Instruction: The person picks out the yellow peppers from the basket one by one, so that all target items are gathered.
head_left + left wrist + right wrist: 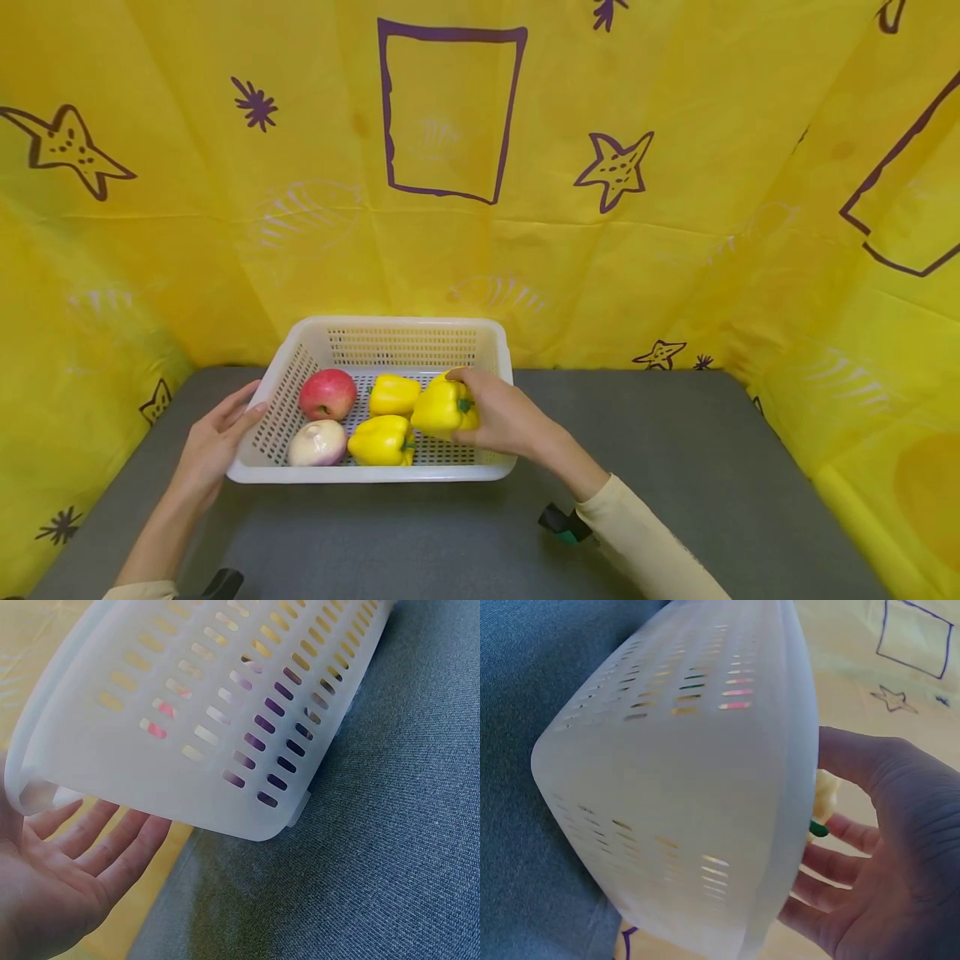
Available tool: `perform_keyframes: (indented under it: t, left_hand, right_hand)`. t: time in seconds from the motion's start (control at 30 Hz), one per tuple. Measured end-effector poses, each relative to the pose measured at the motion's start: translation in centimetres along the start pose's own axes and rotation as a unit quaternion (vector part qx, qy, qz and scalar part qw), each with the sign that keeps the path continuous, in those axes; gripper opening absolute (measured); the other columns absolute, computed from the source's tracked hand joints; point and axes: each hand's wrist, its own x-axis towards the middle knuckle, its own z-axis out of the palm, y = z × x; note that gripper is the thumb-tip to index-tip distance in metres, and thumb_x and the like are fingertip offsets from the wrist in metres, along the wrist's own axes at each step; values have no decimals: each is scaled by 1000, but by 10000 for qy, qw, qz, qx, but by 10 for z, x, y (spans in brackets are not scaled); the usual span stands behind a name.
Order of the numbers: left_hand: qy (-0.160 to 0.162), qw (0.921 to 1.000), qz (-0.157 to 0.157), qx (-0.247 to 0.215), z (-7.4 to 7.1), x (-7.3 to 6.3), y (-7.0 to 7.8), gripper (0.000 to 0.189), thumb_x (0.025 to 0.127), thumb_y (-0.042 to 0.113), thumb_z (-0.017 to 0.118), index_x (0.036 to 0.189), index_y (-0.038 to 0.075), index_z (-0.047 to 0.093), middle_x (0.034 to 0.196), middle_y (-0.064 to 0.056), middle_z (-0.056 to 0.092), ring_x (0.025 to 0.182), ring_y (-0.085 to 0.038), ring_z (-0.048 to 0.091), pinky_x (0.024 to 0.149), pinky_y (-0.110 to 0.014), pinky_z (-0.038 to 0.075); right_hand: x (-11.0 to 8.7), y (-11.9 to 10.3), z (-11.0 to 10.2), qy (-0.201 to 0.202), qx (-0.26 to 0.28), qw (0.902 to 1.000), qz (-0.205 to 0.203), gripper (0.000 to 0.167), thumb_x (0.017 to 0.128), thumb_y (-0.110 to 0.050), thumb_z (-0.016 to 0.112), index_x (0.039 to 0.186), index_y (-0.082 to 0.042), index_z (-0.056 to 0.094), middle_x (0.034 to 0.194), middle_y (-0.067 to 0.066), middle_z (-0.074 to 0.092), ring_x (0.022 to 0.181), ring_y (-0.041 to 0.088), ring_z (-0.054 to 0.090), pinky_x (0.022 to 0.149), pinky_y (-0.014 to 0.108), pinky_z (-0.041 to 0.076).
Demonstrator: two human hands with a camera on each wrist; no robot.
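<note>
We've got a glossy, lobed pepper [437, 410] at the slotted plastic basket's [360, 475] right end, two smooth yellow peppers [381, 442] mid-basket, a round apple [327, 394] toward its left edge and a white-and-purple vegetable [318, 443] in the front left corner. We see the right hand [501, 412] pinching that first pepper, thumb opposite fingers; the left hand [212, 443] pinches the basket's left edge. Beneath, we have a dark woven desk [420, 542]; behind, creased yellow cloth [697, 200].

The white rectangular slotted basket [375, 475] is smooth, semi-matt plastic. Toward its left edge, the round red apple [327, 395] and round white-and-purple vegetable [318, 443] are smooth, glossy. The blocky yellow bell peppers [381, 441] are smooth, glossy. The grey tabletop [675, 450] appears matt, woven cloth; beyond its rear edge, the yellow printed sheet [450, 250] appears creased cloth.
</note>
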Motion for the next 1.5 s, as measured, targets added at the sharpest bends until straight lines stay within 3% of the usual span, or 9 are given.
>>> perform_keyframes:
  t: [0.17,0.37,0.53,0.77,0.93,1.03,1.27,1.4,1.5]
  left_hand:
    - [-28,10000,41,-75,-1,0,0,75,96,51,54,156,14,26,121,15,60,84,0,65,69,-29,56]
    - [-49,10000,26,-72,0,0,-1,76,96,52,54,156,15,26,127,8,60,85,1,64,70,-29,56]
    - [-43,9999,62,-114,-1,0,-1,76,96,51,54,156,14,26,117,20,59,85,2,64,69,-27,56]
    - [-68,10000,-19,30,0,1,-1,76,97,53,51,157,14,23,146,-22,44,86,3,62,70,-28,56]
    - [-102,9999,-23,71,0,1,-1,76,98,53,49,157,15,22,148,-26,37,87,3,62,71,-28,56]
    - [-95,9999,35,70,-1,1,-1,76,97,53,50,157,14,23,145,-22,45,86,3,62,70,-27,56]
    - [-28,9998,164,-88,-2,1,-3,75,96,51,54,155,13,28,120,18,57,85,3,63,69,-27,56]
    - [-37,9998,125,-142,-2,1,-3,75,96,51,54,155,13,28,115,22,57,84,2,63,69,-27,56]
    - [-37,9999,64,-112,-1,1,-3,76,96,52,54,156,14,27,123,12,59,84,2,63,70,-28,56]
  right_hand:
    - [-3,1,-5,208,-33,9998,11,71,76,-29,84,135,-7,50,131,7,56,114,20,55,94,37,49]
    - [-5,4,-16,493,-130,9986,-118,69,76,-29,84,134,-9,54,127,5,55,109,20,57,93,35,50]
    - [-6,8,-29,734,104,9972,-74,68,76,-27,85,135,-9,54,129,5,58,115,21,57,97,38,48]
    - [-11,15,-45,958,280,9950,-71,66,77,-22,85,133,-7,54,129,7,59,111,23,58,93,39,50]
    - [-15,21,-61,1078,385,9934,72,68,78,-20,84,135,-1,52,130,13,58,111,26,58,92,41,51]
    - [-17,27,-71,1147,345,9926,179,67,77,-20,84,133,0,54,129,14,59,112,28,58,93,42,50]
    - [-21,45,-90,1285,256,9912,186,63,75,-16,86,129,1,58,123,14,62,106,28,59,91,43,50]
    - [-24,54,-95,1273,68,9915,274,64,74,-17,86,129,0,59,126,15,61,110,31,58,94,46,48]
    - [-26,61,-95,1265,-54,9915,304,64,73,-17,87,128,1,59,126,17,61,113,33,58,97,48,46]
